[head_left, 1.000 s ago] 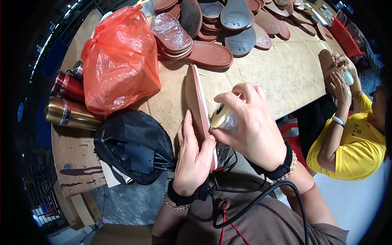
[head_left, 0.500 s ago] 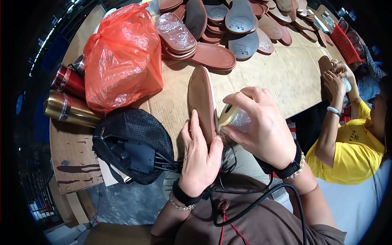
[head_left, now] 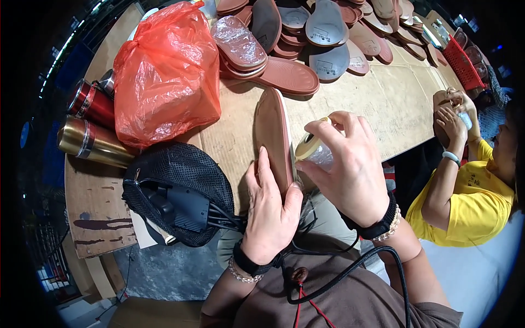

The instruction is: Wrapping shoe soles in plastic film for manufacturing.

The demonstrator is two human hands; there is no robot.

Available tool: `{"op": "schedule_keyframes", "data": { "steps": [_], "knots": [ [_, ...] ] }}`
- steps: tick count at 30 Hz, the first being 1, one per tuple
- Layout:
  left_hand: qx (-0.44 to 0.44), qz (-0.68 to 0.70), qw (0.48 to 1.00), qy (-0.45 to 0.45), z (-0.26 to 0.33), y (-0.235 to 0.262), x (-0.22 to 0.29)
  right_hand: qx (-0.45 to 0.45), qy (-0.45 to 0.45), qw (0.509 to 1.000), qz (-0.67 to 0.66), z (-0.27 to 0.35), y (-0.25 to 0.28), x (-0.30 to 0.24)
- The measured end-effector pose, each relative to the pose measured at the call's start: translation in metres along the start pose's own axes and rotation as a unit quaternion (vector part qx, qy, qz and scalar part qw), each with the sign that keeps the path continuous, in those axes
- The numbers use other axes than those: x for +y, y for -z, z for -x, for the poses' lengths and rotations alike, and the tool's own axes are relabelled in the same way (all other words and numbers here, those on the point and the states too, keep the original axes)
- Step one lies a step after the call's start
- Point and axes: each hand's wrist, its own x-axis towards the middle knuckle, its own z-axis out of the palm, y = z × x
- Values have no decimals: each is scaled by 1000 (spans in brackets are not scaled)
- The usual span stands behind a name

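Observation:
A brown shoe sole point(head_left: 272, 128) with a pale rim along its right edge stands tilted over the table's near edge. My left hand point(head_left: 270, 221) grips its lower end, fingers along the brown face and thumb at the rim. Beside the sole, my right hand point(head_left: 353, 175) is closed around a roll of clear film point(head_left: 321, 156) with a yellowish end and a dark core. The roll's end lies close against the sole's right edge; whether film sticks to the sole there I cannot tell.
On the cardboard-covered table point(head_left: 377, 109), a red plastic bag point(head_left: 167, 82) and film-wrapped soles point(head_left: 239, 44) stand behind my left hand. Several loose soles point(head_left: 328, 60) lie farther back. Two flasks point(head_left: 95, 143) and a black mesh bag point(head_left: 186, 188) are at left. A co-worker point(head_left: 465, 197) sits right.
The roll and my right hand have shifted slightly upward along the sole's edge. The clear strip that hung below the roll no longer shows. My left hand keeps its hold.

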Motion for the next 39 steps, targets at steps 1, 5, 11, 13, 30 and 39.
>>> {"op": "schedule_keyframes", "data": {
  "steps": [1, 5, 11, 13, 30, 39],
  "knots": [
    [0, 1, 1000, 0, 0, 0, 0, 3, 0, 1000, 6, 0, 0, 0],
    [-4, 2, 1000, -7, -1, 0, 1, -10, -25, 1000, 9, -1, 2, -5],
    [-4, 4, 1000, -8, -1, -1, 1, -4, -20, 1000, 15, 0, 2, -5],
    [-3, 5, 1000, -8, -1, -1, 1, -3, -16, 1000, 19, 0, 1, -5],
    [-61, 74, 992, 78, -23, 19, -18, -12, 10, 1000, -20, -8, -3, 8],
    [-185, 120, 965, 138, -54, 46, -5, -26, 16, 999, -43, -10, -7, 16]
  ]
}}
